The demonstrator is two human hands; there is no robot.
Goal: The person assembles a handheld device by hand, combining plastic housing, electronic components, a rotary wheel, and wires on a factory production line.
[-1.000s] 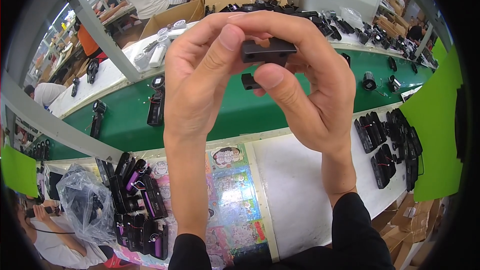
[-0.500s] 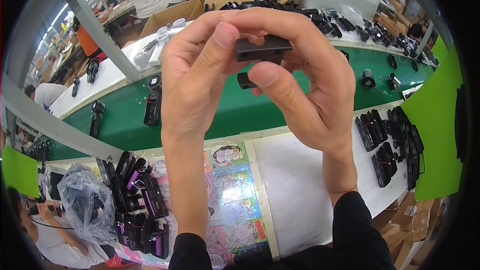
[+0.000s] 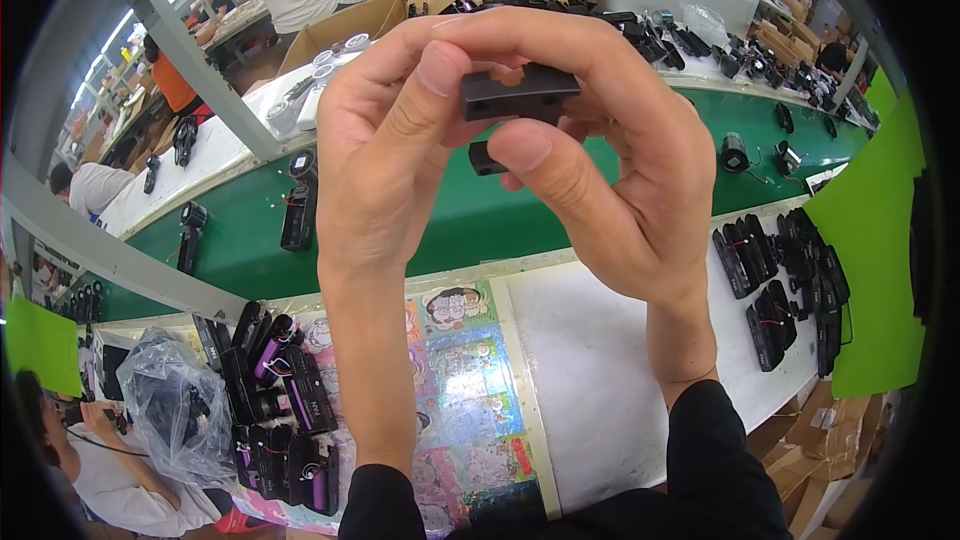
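In front of me, above the bench, both my hands hold up a black plastic part with a gap in its upper edge [image 3: 520, 97]. My left hand [image 3: 368, 160] is closed on its left end, thumb bent against it. Curled over the top and right side, my right hand [image 3: 640, 170] has its thumb underneath. A smaller black block [image 3: 487, 158] shows below, beside the right thumb; whether it belongs to the same part I cannot tell. The fingertips behind the part are hidden.
A green conveyor belt [image 3: 480, 230] crosses beyond the bench, carrying several black devices. Black housings with purple cells [image 3: 305, 400] and a clear plastic bag [image 3: 170, 400] lie left. More black housings [image 3: 765, 315] are at right. A grey post [image 3: 200, 70] and a co-worker [image 3: 125, 470] are at left.
My hands and the black part have shifted very slightly left and up, with the same grip. The devices on the belt have slid a little to the left.
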